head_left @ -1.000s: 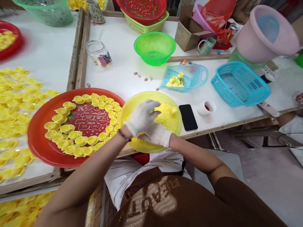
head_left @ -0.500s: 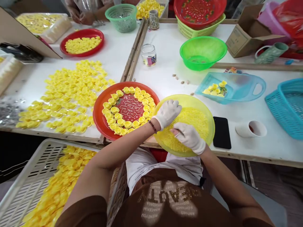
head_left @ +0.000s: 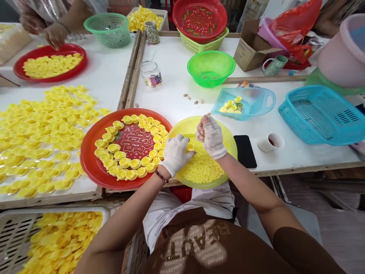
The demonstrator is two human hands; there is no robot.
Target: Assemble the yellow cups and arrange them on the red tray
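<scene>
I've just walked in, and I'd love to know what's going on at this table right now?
A person in white gloves is working over a yellow tray heaped with small yellow pieces. The left hand has a yellow cap at its fingertips, beside the raised right hand. Yellow caps ring a red tray alongside. A co-worker's hand reaches toward another red tray.

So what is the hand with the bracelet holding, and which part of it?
The white-gloved left hand pinches a small yellow plastic cap at its fingertips; exactly which part of the cap is too small to tell.
</scene>
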